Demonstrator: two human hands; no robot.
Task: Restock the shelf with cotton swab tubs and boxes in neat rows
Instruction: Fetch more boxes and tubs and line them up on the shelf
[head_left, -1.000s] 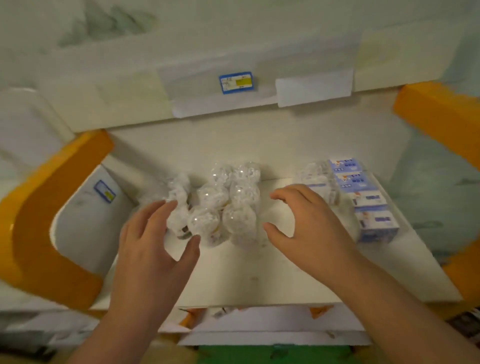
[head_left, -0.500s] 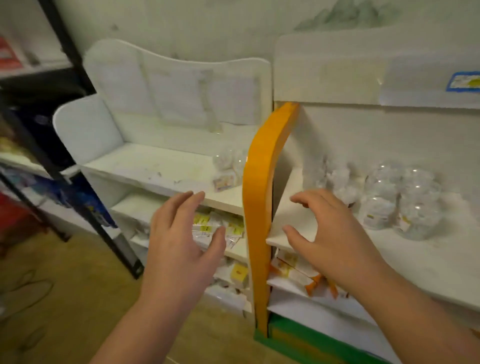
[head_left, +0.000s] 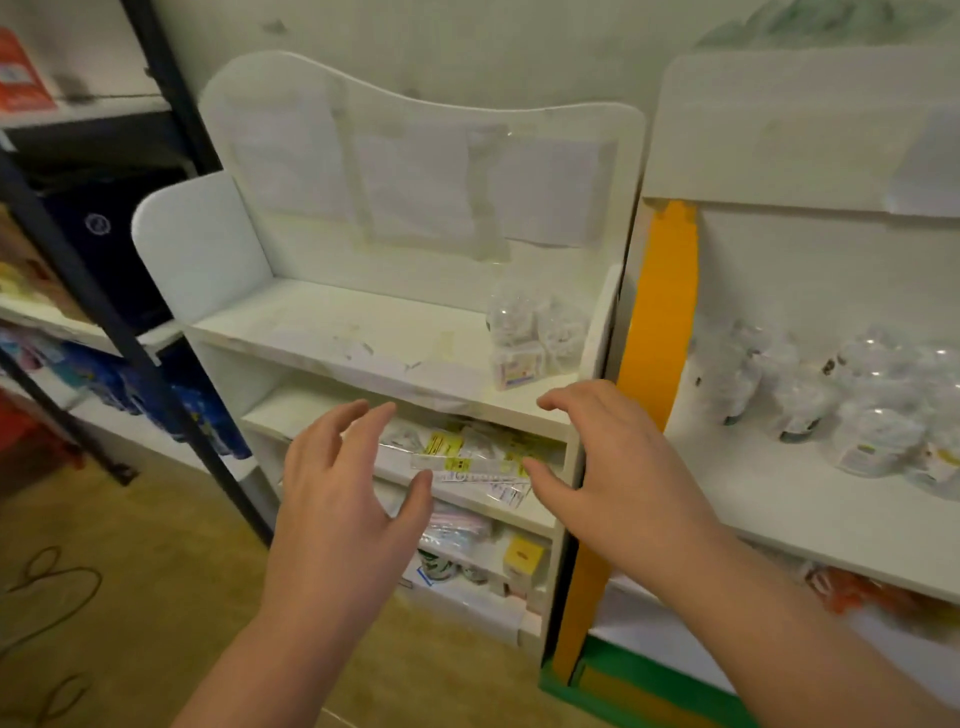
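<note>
two bare forearms are seen reaching up from the lower edge of the view, and no sleeve is worn on either as far as the frame shows. the left hand (head_left: 345, 499) and the right hand (head_left: 618, 478) are ungloved, with short, plain nails. nothing is worn on the wrists or on the visible fingers.

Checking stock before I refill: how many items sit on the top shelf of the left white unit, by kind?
Clear round tubs: 2
Small labelled box: 1
Total: 3
</note>
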